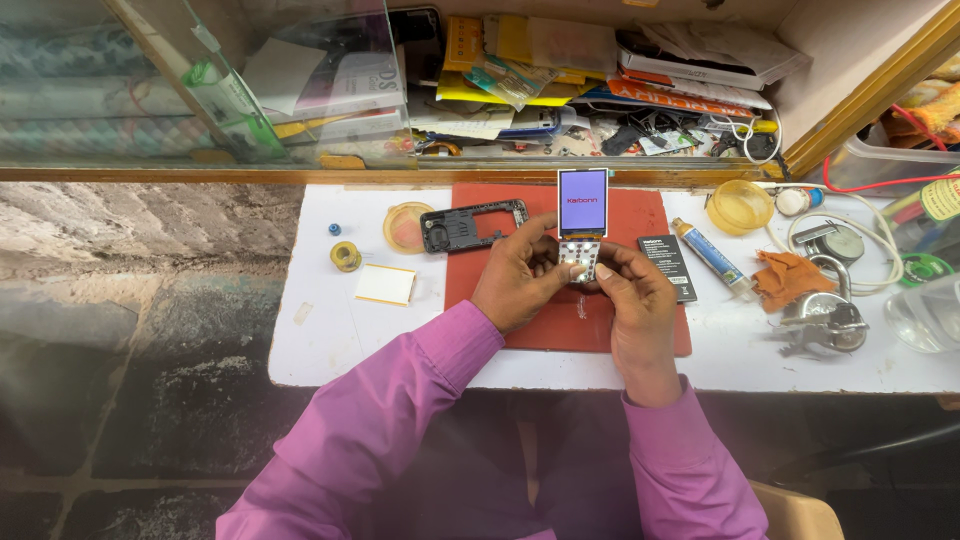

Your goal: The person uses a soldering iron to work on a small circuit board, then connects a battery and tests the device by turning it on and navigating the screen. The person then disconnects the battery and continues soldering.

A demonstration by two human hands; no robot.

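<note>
White workbench [330,340] carrying a red mat [640,215], over which the left hand [520,280] and right hand [635,305] together grip an opened phone [582,220] with lit screen; black battery [668,265] just right of it, black phone frame [472,224] to its left.

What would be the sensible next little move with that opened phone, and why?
Probably press a key: the phone is lit, its bare keypad lies under the left hand thumb, and the right hand steadies it over the red mat.
</note>
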